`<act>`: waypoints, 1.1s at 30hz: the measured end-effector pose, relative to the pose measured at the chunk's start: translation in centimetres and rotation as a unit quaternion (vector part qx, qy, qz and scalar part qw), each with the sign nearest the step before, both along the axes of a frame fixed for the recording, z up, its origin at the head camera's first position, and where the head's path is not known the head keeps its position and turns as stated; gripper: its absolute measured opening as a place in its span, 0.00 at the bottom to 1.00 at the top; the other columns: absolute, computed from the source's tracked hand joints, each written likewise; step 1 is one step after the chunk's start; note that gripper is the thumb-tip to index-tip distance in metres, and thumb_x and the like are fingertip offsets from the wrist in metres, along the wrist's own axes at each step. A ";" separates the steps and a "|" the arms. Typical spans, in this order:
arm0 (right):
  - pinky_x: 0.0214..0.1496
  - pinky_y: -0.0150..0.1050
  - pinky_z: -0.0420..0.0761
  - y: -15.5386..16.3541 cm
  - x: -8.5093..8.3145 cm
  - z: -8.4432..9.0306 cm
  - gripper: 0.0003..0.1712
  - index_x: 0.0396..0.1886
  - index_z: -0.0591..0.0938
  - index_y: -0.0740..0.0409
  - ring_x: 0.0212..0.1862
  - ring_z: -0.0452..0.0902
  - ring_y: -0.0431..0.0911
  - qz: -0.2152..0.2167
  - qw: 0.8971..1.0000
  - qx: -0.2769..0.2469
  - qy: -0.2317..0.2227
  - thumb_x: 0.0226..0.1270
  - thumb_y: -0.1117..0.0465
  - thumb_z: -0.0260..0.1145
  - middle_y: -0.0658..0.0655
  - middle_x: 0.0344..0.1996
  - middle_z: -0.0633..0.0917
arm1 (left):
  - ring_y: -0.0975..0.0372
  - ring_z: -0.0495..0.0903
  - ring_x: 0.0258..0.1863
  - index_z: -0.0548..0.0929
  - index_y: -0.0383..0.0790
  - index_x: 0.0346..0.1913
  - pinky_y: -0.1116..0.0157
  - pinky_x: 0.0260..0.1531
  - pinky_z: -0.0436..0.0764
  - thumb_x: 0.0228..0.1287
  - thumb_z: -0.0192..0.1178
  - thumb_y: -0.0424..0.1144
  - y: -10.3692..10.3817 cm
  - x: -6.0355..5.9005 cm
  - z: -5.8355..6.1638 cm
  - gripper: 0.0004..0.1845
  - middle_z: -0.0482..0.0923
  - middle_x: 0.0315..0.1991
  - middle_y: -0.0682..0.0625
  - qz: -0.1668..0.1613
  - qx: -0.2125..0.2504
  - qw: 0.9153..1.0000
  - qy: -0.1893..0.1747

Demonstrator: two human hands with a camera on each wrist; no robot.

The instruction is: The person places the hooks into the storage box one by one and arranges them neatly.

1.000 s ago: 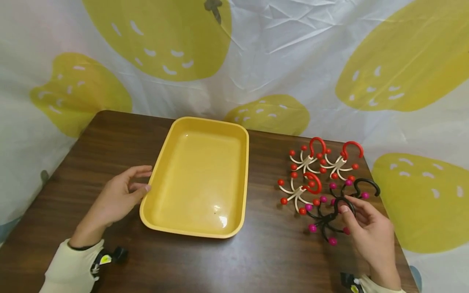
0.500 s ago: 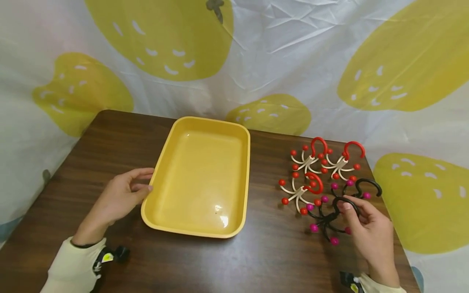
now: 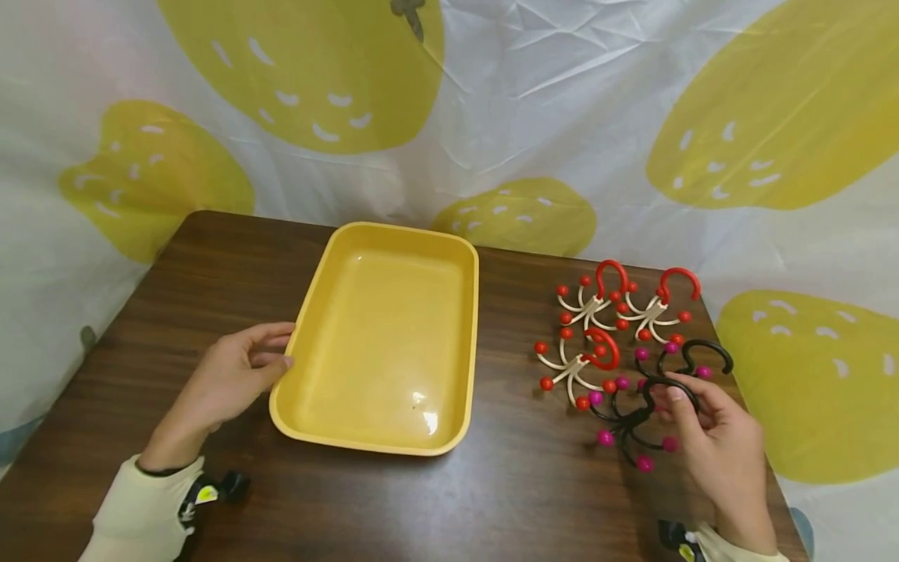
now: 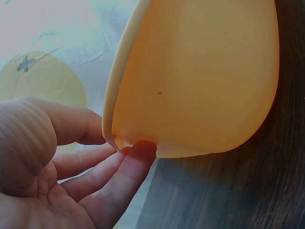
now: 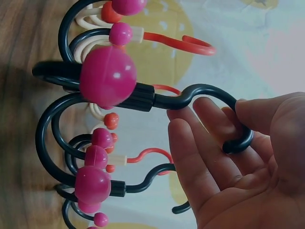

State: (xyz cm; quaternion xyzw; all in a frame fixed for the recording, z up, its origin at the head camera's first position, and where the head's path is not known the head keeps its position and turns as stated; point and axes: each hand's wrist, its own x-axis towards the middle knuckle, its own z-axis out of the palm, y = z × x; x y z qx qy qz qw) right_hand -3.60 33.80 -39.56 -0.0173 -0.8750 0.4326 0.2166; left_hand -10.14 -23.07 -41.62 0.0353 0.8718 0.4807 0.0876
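A shallow yellow tray (image 3: 386, 343) rests on the brown table. My left hand (image 3: 225, 378) pinches its left rim; in the left wrist view the thumb lies against the rim (image 4: 112, 105), with fingertips (image 4: 143, 150) on the wall's other side. At right, my right hand (image 3: 723, 445) pinches the curved hook of a black multi-arm hanging hook (image 3: 627, 421) with pink ball ends. Seen from the right wrist, the thumb presses on the curve of that hook (image 5: 217, 90) and the fingers lie behind it. Whether its arms touch the table I cannot tell.
A second black hook (image 3: 705, 351) stands just behind the held one. Several white hooks with red ball ends, such as the front one (image 3: 572, 367), stand close by on the table (image 3: 506, 484). A lemon-print cloth (image 3: 492, 94) hangs behind the table.
My right hand has shifted slightly to the right, and the black hook in its grasp leans a little further that way. The left hand and the tray stay nearly in place.
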 end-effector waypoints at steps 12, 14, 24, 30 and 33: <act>0.35 0.22 0.83 -1.3 0.7 2.1 0.11 0.53 0.88 0.65 0.35 0.88 0.27 -0.007 0.999 0.049 0.005 0.75 0.70 0.67 0.25 0.37 0.87 | 0.47 0.87 0.57 0.72 0.37 0.77 0.70 0.41 0.86 0.77 0.63 0.38 0.1 -0.2 0.1 0.29 0.82 0.65 0.37 0.001 -0.001 1.000 0.003; 0.34 0.21 0.83 -1.6 0.9 2.5 0.11 0.53 0.88 0.65 0.34 0.88 0.27 -0.005 0.998 0.056 0.005 0.75 0.70 0.67 0.24 0.37 0.87 | 0.47 0.86 0.57 0.72 0.37 0.77 0.70 0.41 0.86 0.77 0.63 0.38 0.1 -0.3 0.1 0.29 0.81 0.65 0.36 0.001 0.000 1.000 0.004; 0.36 0.21 0.83 -3.1 1.1 4.0 0.13 0.54 0.89 0.58 0.36 0.88 0.25 0.039 0.995 0.086 0.024 0.74 0.70 0.69 0.26 0.39 0.88 | 0.47 0.87 0.56 0.72 0.37 0.77 0.70 0.41 0.86 0.77 0.63 0.38 0.0 -0.2 0.0 0.29 0.81 0.65 0.36 -0.001 0.005 1.000 0.007; 0.28 0.21 0.78 -3.7 0.4 4.7 0.16 0.54 0.89 0.56 0.34 0.87 0.26 0.093 0.988 0.103 0.065 0.71 0.74 0.70 0.32 0.40 0.90 | 0.47 0.87 0.56 0.72 0.38 0.77 0.69 0.40 0.87 0.77 0.63 0.37 0.1 0.0 -0.3 0.29 0.82 0.65 0.37 0.001 0.002 1.000 0.002; 0.25 0.22 0.77 -4.4 -0.1 5.1 0.18 0.54 0.89 0.57 0.33 0.87 0.25 0.117 0.985 0.105 0.078 0.69 0.75 0.70 0.34 0.39 0.91 | 0.47 0.87 0.55 0.72 0.38 0.77 0.69 0.40 0.86 0.77 0.63 0.37 0.1 0.0 -0.3 0.29 0.82 0.64 0.37 0.004 -0.004 1.000 0.004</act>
